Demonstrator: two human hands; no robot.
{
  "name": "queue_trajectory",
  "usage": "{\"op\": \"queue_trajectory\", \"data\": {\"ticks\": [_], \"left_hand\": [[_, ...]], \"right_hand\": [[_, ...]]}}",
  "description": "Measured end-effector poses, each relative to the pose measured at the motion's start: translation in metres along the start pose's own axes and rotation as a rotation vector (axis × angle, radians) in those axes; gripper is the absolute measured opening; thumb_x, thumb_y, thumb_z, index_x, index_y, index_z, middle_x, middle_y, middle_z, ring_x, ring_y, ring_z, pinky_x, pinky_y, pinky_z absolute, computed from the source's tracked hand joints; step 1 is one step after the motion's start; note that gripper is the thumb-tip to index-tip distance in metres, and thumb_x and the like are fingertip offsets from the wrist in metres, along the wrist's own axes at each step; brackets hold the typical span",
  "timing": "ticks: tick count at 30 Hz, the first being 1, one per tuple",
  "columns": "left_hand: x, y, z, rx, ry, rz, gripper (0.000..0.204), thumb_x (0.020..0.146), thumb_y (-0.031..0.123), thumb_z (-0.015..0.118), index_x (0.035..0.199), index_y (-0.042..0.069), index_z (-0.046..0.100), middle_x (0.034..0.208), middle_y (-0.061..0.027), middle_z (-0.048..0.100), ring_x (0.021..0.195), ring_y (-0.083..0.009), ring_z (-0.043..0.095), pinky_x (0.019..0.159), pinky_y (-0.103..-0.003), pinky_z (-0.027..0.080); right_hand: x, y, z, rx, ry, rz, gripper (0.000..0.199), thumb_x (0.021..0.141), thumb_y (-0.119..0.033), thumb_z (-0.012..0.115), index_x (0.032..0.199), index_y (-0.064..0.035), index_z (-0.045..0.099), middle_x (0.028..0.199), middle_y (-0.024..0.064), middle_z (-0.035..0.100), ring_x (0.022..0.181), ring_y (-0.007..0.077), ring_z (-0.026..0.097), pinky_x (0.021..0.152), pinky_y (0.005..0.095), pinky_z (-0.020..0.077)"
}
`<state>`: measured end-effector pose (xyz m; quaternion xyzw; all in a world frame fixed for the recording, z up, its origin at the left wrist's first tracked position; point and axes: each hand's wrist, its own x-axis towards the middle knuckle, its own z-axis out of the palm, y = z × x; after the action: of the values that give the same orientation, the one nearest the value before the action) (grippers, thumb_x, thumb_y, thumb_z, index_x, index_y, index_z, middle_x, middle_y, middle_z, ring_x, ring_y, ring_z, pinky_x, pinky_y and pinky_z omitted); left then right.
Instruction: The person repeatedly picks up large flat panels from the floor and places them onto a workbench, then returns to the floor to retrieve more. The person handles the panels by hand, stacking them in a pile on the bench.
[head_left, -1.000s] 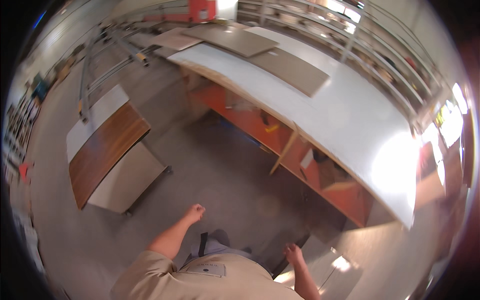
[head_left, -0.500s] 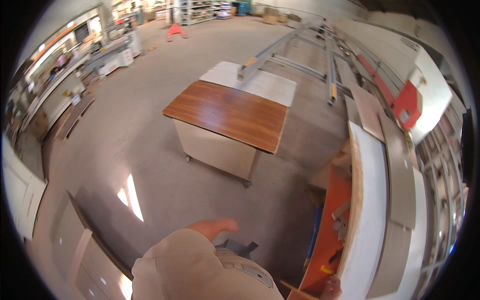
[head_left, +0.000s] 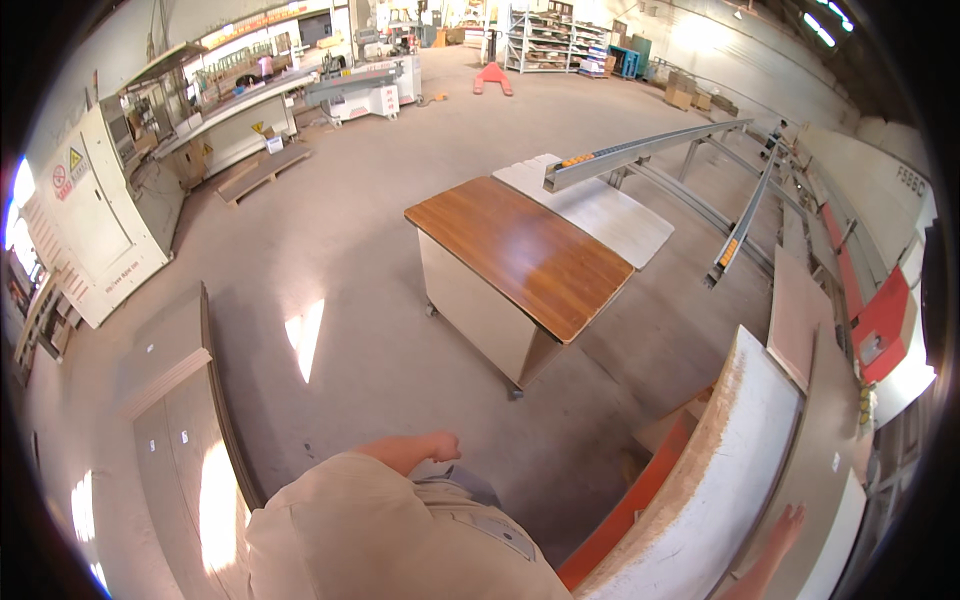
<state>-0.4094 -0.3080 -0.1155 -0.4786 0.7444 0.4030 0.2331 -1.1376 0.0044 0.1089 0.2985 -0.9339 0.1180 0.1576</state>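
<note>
My left hand [head_left: 441, 446] hangs low in front of my body, its fingers curled in and nothing visible in them. It is apart from the brown wood-topped cart [head_left: 520, 260] standing on casters ahead. At the lower right, my right hand [head_left: 786, 530] is stretched out with its fingers extended, over or on the long grey-brown board [head_left: 835, 410]; whether it touches the surface I cannot tell. Beside that hand runs a white panel [head_left: 700, 470] with a rough, worn brown edge. An orange surface [head_left: 630, 510] shows beneath this panel.
A white board [head_left: 630, 225] lies behind the cart, near a metal rail frame [head_left: 650, 152]. Stacked panels [head_left: 180, 420] are on my left. Farther off stand a white machine cabinet [head_left: 95, 220], a red pallet jack [head_left: 492, 80] and shelving [head_left: 545, 40]. A red-and-white machine [head_left: 885, 320] is at right.
My view has turned, so the cart appears farther right. My right hand has moved from beside the orange surface, near a yellow-handled tool, across to the grey-brown board. My left hand stays low.
</note>
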Motion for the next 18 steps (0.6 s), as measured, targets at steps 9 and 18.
{"op": "queue_trajectory", "data": {"ticks": [9,18], "left_hand": [[0.066,0.069,0.007,0.077,0.209,0.125,0.038,0.085,0.034,0.052,0.075,0.001,0.069,0.074,-0.0176,0.067,0.076,-0.0365,0.064,0.075,-0.049,0.049],[0.109,0.175,0.018,-0.012,0.103,0.496,0.035,0.085,0.035,0.055,0.086,0.003,0.068,0.081,-0.0202,0.066,0.078,-0.0379,0.063,0.073,-0.049,0.048]], "right_hand": [[-0.027,-0.033,0.018,-0.277,-0.156,0.353,0.055,0.100,-0.045,0.030,0.144,-0.0124,0.037,0.149,0.0118,0.035,0.139,0.0299,0.029,0.110,0.0524,0.0257],[-0.175,-0.004,-0.048,-0.863,-0.285,-0.169,0.045,0.098,-0.028,0.035,0.139,-0.0131,0.043,0.151,0.0105,0.033,0.138,0.0303,0.031,0.112,0.0483,0.0288]]}}
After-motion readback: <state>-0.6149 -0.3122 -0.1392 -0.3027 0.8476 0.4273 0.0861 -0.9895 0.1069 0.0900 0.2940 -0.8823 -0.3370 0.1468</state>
